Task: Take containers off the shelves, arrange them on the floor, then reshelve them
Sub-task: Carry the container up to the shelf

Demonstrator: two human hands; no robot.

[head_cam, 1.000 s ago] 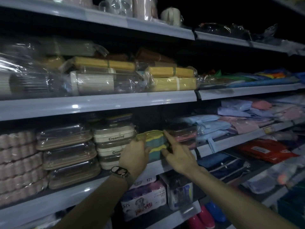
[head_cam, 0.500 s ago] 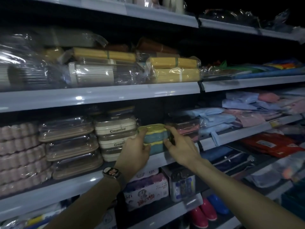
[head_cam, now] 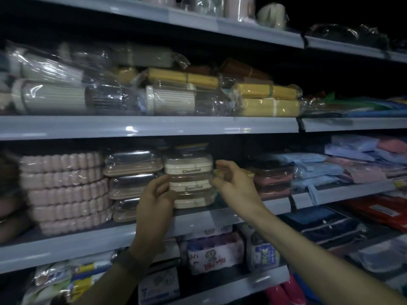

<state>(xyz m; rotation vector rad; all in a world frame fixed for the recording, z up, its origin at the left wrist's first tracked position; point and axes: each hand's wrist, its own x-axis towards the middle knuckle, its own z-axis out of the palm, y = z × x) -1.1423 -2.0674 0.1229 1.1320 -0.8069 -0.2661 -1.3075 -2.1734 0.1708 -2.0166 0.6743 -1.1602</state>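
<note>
1. The step in hand looks like work at the shelf itself: both hands are up at the stack of cream-lidded containers (head_cam: 188, 170). Whether the stack is being taken off or settled back cannot be judged from this view.
2. The stack stands on the middle shelf (head_cam: 77, 243), set back from its front lip. It is just beside the clear-lidded tan trays (head_cam: 132, 164) on one side and the dark-lidded containers (head_cam: 272, 179) on the other.
3. The left hand (head_cam: 157, 199) has its fingers bent at the stack's left edge and seems to touch it. Whether it grips cannot be told through the blur.
4. The right hand (head_cam: 234, 183) is curled at the stack's right side, with a yellow-green edge (head_cam: 217, 172) showing behind its fingers. Whether it holds anything cannot be told.
5. A next move would probably need a hand on each side of the stack and a level, straight pull, since the wrapped lids look slick and the neighbours sit close.
6. The place is a dim shop aisle with grey metal shelving. Pink ribbed stacks (head_cam: 63, 190) fill the left of this shelf and folded cloth packs (head_cam: 312, 170) the right. Wrapped rolls (head_cam: 176, 100) and yellow bundles (head_cam: 268, 106) lie above, and printed boxes (head_cam: 215, 254) sit below.
</note>
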